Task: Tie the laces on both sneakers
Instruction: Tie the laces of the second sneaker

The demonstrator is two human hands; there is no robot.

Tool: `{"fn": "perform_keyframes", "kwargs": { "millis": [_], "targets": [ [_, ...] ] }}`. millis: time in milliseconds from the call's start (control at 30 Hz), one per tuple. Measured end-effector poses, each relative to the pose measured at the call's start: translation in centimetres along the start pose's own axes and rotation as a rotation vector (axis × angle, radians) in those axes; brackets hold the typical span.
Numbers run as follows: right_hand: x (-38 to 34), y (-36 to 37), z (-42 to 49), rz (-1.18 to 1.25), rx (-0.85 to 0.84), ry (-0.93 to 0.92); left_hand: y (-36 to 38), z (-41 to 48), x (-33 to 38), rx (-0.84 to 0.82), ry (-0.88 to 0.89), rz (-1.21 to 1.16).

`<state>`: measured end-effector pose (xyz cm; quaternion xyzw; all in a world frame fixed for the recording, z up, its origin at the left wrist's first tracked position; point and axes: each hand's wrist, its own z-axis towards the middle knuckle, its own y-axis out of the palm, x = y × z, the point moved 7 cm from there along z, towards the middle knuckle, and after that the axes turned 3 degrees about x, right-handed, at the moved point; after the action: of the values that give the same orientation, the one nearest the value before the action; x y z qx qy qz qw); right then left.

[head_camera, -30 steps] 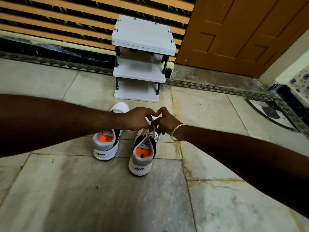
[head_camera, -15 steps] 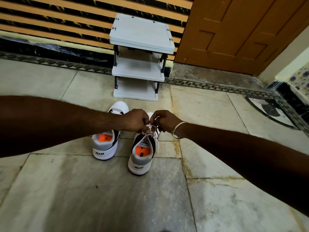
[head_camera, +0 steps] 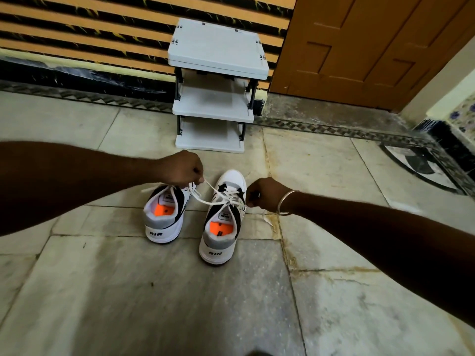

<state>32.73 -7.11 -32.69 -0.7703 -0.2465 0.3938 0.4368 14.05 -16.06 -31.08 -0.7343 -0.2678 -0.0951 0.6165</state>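
Two white, grey and black sneakers with orange insoles stand side by side on the floor, heels toward me. Over the left sneaker (head_camera: 164, 217) my left hand (head_camera: 183, 169) pinches one white lace loop of the right sneaker (head_camera: 222, 222). My right hand (head_camera: 264, 194), with a metal bangle at the wrist, pinches the other loop at that shoe's right side. The lace (head_camera: 213, 194) is stretched taut between both hands across a knot over the tongue. A loose lace end (head_camera: 267, 219) trails on the floor under my right hand.
A small grey three-tier shoe rack (head_camera: 216, 83) stands against the striped wall just beyond the sneakers. A brown wooden door (head_camera: 372, 47) is at the back right. The floor (head_camera: 154, 291) is pale stone tile with a dark patterned border.
My hands, which were close together over the right sneaker, have pulled apart sideways, drawing the lace loops out and tight. The left hand now sits over the left sneaker.
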Motion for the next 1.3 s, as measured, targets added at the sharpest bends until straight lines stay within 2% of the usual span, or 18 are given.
{"fn": "perform_keyframes", "kwargs": {
  "millis": [200, 333, 400, 467, 600, 633, 700, 800, 867, 967, 1033, 1067, 1167, 1300],
  "targets": [
    [-0.3, 0.9, -0.2, -0.237, -0.026, -0.043, 0.5, 0.0, -1.8, -0.103, -0.083, 0.159],
    [-0.6, 0.8, -0.2, -0.317, -0.076, -0.028, 0.1, -0.6, -0.9, -0.166, -0.036, 0.355],
    [-0.4, 1.1, -0.2, -0.324, -0.093, -0.027, 0.0, -0.6, -0.8, -0.172, -0.026, 0.347],
    [-0.3, 1.4, -0.2, -0.288, -0.087, -0.003, 0.1, -0.3, -0.8, -0.133, -0.022, 0.225],
    [-0.6, 2.5, 0.2, -0.167, -0.121, 0.109, 0.6, 0.4, 0.0, -0.078, -0.15, -0.531],
    [-0.8, 2.9, 0.3, -0.164, -0.128, 0.131, 0.8, 0.5, 0.1, -0.078, -0.182, -0.643],
    [-1.1, 3.7, 0.6, -0.213, -0.133, 0.129, 1.3, 0.4, 0.8, -0.131, -0.223, -0.71],
    [-1.7, 4.3, 0.8, -0.28, -0.131, 0.094, 1.1, 0.1, 0.7, -0.183, -0.26, -0.557],
    [-1.9, 4.4, 0.9, -0.289, -0.136, 0.096, 0.4, 0.2, 0.1, -0.146, -0.236, -0.38],
    [-1.8, 4.5, 1.1, -0.309, -0.148, 0.113, -0.7, 0.3, -0.2, -0.068, -0.1, 0.008],
    [-1.6, 4.3, 1.1, -0.291, -0.158, 0.126, -0.2, 0.2, -0.1, -0.086, -0.011, 0.33],
    [-1.5, 4.3, 1.1, -0.286, -0.166, 0.132, 0.4, 0.2, 0.1, -0.096, 0.024, 0.415],
    [-1.3, 4.2, 1.1, -0.282, -0.184, 0.13, 2.3, 0.1, 1.9, -0.113, 0.141, 0.455],
    [-1.4, 4.6, 1.0, -0.249, -0.187, 0.1, 5.0, 0.1, 4.0, -0.202, 0.219, 0.353]
  ]
}}
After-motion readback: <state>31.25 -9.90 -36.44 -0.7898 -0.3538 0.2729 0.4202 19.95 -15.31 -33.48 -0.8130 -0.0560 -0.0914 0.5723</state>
